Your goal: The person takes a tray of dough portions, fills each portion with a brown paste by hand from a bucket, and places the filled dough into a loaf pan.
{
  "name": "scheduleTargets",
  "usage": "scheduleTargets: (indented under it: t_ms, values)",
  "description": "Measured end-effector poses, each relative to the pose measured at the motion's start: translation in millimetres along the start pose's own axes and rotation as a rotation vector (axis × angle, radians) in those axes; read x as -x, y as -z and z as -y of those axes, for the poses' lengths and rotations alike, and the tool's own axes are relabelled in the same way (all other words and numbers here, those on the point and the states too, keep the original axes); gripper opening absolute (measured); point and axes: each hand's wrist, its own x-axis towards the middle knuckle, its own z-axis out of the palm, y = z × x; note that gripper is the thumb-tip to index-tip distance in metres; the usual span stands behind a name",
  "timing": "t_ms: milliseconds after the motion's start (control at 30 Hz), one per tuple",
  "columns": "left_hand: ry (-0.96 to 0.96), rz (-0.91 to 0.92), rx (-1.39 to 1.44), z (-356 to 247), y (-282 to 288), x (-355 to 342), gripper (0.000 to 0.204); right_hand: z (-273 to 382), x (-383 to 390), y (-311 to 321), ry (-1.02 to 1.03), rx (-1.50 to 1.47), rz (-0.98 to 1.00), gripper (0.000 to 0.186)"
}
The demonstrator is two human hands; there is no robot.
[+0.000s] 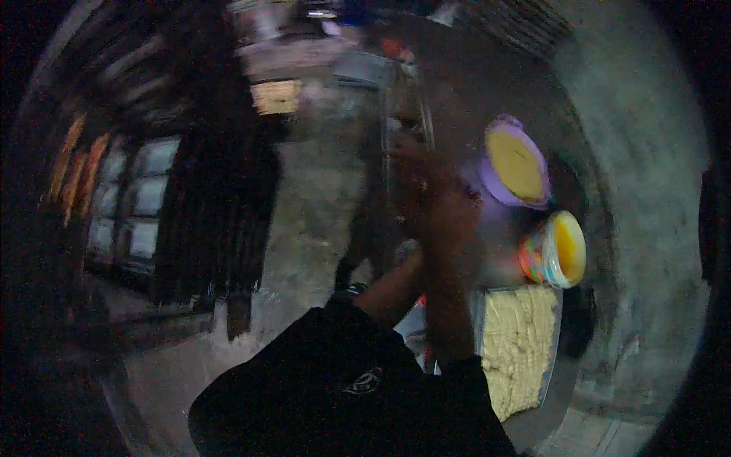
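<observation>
My left hand (403, 221) and my right hand (449, 213) are close together at the centre, smeared by motion and dark, so their fingers and anything in them cannot be made out. They are over a dark surface, beside a long metal-edged object (422, 95). To their right is a purple tub (515, 164) with a pale yellow content. Below it a colourful bucket (567, 251) with a yellow inside lies nearest my right forearm, along with a metal tray spread with ridged cream-coloured paste (518, 350).
A rough grey wall or ledge (640, 297) runs along the right. A grey concrete strip (301, 213) lies left of my hands. A barred, pale-lit window (145, 198) is at the far left, and blurred pale objects (278, 97) stand at the back.
</observation>
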Motion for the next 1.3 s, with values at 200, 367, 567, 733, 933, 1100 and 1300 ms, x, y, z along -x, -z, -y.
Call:
scheduleTargets:
  t_ms: [200, 367, 567, 733, 933, 1100, 1300]
  values:
    - [-0.096, -0.136, 0.393, -48, 49, 68, 0.034, -59, 4, -1, -0.003, 0.031, 0.18, 0.036]
    - [-0.174, -0.226, 0.29, -71, 211, 225, 0.028, -123, -39, -52, 0.025, -0.086, 0.319, 0.038]
    - [-0.245, -0.778, 0.325, -16, 340, 409, 0.034, -144, 27, -164, -0.257, -0.102, 0.744, 0.058]
    - [-0.463, -0.926, 0.6, 10, 361, 502, 0.03, -97, 55, -265, -0.007, 0.157, 1.096, 0.07]
    - [-0.604, -0.933, 0.827, 11, 414, 537, 0.027, -18, 6, -438, -0.242, -0.011, 1.031, 0.089]
    - [-0.584, -0.997, 0.819, -27, 462, 560, 0.036, 25, -19, -546, -0.674, -0.162, 0.743, 0.096]
    - [-0.512, -0.985, 0.654, -64, 533, 594, 0.048, -10, -14, -565, -0.793, 0.122, 0.529, 0.069]
